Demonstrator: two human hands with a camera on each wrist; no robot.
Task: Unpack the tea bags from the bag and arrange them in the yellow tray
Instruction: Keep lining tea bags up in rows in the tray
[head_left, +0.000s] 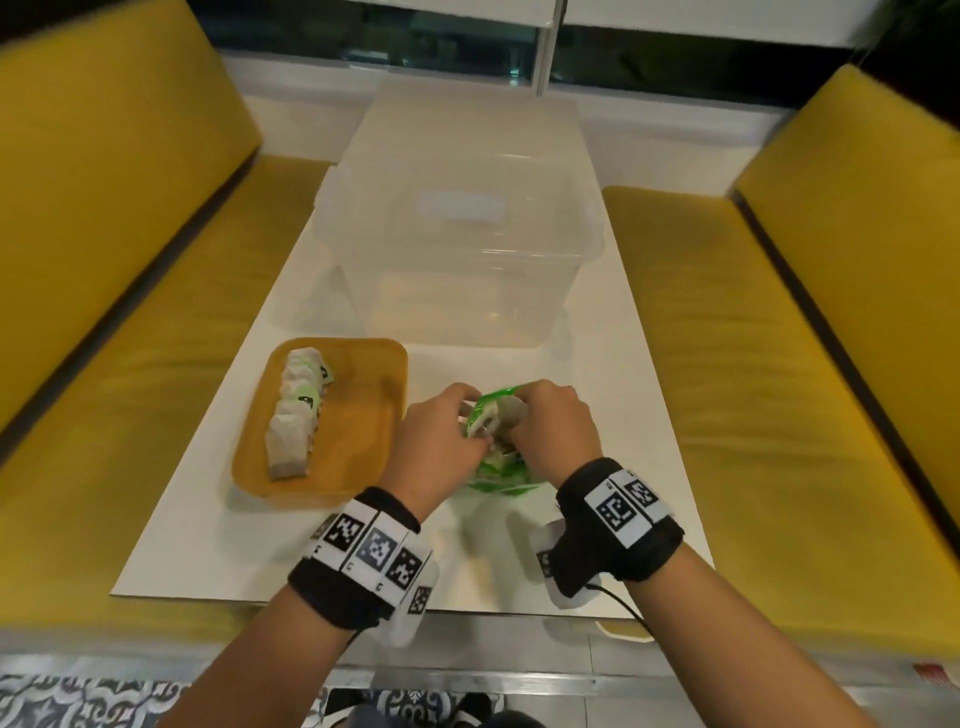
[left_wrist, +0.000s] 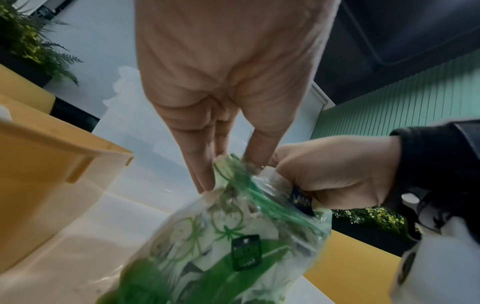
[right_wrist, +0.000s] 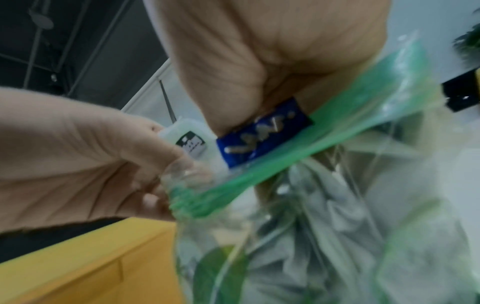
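Head view: green-printed plastic bag (head_left: 501, 441) at lower centre of the frame, on the white table (head_left: 639, 415), between both hands. Left hand (head_left: 436, 441) pinches the zip edge between thumb and straight fingers (left_wrist: 200, 164). Right hand (head_left: 553, 423) grips the opposite edge, fingers curled. Tea bags (head_left: 296, 415) stand in a row in the yellow tray (head_left: 363, 395), left of the bag.
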